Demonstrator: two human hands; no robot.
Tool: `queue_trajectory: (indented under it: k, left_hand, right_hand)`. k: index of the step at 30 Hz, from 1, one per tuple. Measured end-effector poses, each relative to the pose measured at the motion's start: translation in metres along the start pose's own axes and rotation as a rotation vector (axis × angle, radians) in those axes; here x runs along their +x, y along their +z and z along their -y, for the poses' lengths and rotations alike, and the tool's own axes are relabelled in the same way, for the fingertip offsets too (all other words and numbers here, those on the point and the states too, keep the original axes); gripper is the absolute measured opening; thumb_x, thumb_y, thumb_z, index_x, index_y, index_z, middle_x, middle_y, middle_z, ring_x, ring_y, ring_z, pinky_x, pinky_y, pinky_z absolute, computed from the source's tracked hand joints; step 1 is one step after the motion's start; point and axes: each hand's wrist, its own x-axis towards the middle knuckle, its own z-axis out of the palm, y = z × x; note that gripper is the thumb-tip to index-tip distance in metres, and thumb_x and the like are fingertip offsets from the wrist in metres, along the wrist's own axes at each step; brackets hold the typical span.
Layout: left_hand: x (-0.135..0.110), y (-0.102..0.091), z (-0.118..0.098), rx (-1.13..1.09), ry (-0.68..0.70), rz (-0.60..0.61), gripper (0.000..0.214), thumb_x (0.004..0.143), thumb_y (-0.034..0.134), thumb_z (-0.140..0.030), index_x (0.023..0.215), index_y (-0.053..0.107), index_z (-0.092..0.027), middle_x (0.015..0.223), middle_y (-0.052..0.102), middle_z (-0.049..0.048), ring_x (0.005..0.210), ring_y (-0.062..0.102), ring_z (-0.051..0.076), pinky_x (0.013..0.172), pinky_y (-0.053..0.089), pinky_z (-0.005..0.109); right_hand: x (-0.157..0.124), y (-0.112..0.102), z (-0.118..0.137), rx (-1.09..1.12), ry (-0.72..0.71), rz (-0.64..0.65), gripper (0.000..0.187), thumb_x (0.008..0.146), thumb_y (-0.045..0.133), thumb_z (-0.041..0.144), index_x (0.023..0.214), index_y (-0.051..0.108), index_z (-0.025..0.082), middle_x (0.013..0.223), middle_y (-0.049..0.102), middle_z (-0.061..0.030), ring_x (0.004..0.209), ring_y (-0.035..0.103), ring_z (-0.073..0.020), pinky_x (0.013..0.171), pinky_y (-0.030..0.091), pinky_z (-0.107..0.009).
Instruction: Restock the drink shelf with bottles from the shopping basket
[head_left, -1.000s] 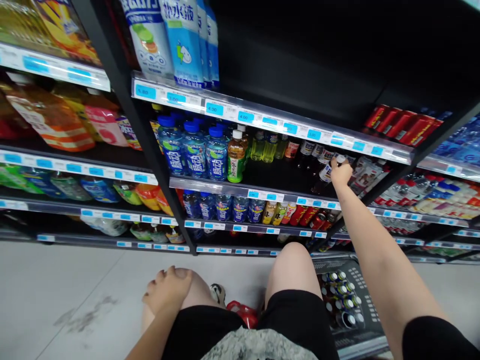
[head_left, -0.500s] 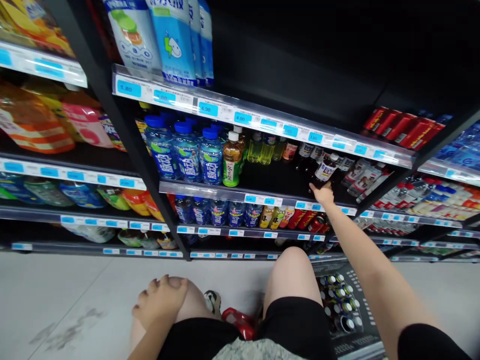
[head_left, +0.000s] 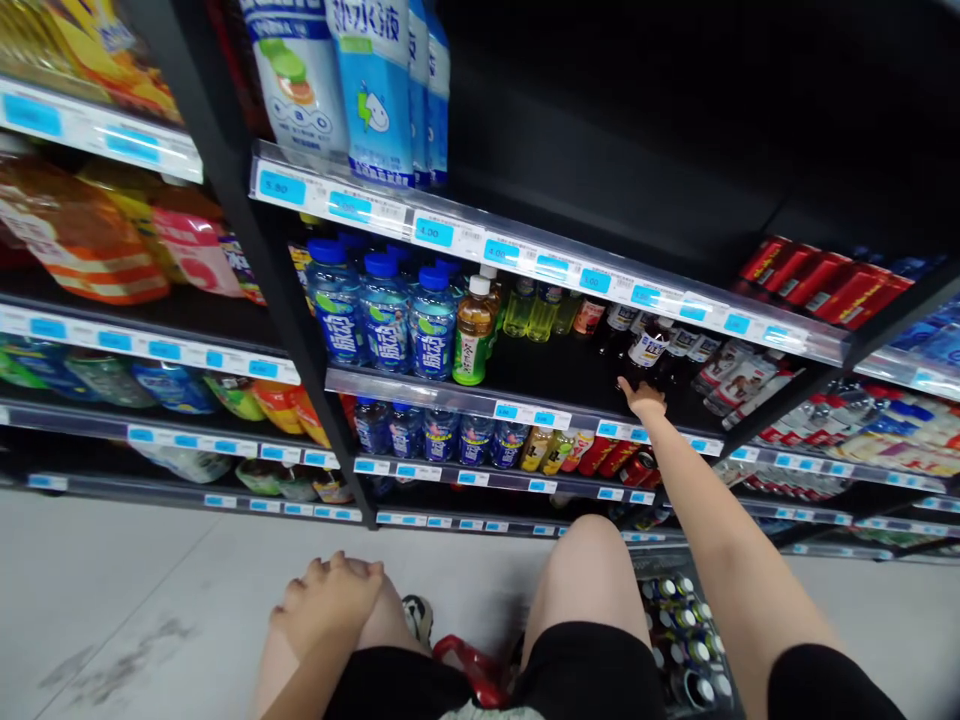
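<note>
My right hand (head_left: pixel 641 398) is stretched out to the middle shelf (head_left: pixel 420 388). Its fingers are spread at the base of a dark bottle with a white label (head_left: pixel 646 347) and hold nothing. That bottle leans slightly among similar dark bottles at the shelf's right end. My left hand (head_left: pixel 330 598) lies loosely over my left knee with nothing in it. I am crouched in front of the shelves, both knees showing.
Blue-capped bottles (head_left: pixel 386 310), an amber tea bottle (head_left: pixel 471 335) and yellow-green bottles (head_left: pixel 529 308) fill the same shelf. Red cans (head_left: pixel 817 272) stand at the upper right. A basket of bottles (head_left: pixel 686 640) with a red handle (head_left: pixel 472 668) sits on the grey floor by my right knee.
My right hand let go of the dark bottle's top and dropped to its base at the shelf edge. My left hand stayed on the knee.
</note>
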Motion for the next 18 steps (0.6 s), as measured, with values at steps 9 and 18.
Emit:
queue_trajectory:
  k: [9,18]
  left_hand:
    - [0.004,0.002,0.013,-0.012,-0.017,-0.02,0.062,0.091,0.038,-0.054,0.132,0.065,-0.014,0.141,0.058,0.0202,0.129,0.05,0.041,0.103,0.038,0.053]
    - [0.002,-0.003,0.016,-0.066,0.002,-0.002,0.068,0.087,0.038,-0.057,0.135,0.063,-0.015,0.142,0.058,0.0186,0.13,0.048,0.043,0.107,0.038,0.058]
  right_hand:
    - [-0.005,0.019,0.001,0.104,-0.148,-0.186,0.065,0.089,0.067,0.061,0.133,0.043,0.018,0.141,0.05,-0.0199,0.126,0.056,-0.033,0.106,0.044,-0.041]
    - [0.0,0.02,-0.006,0.105,-0.409,-0.094,0.039,0.092,0.065,0.049,0.12,0.054,0.024,0.103,0.07,-0.0036,0.104,0.062,-0.0248,0.092,0.046,-0.033]
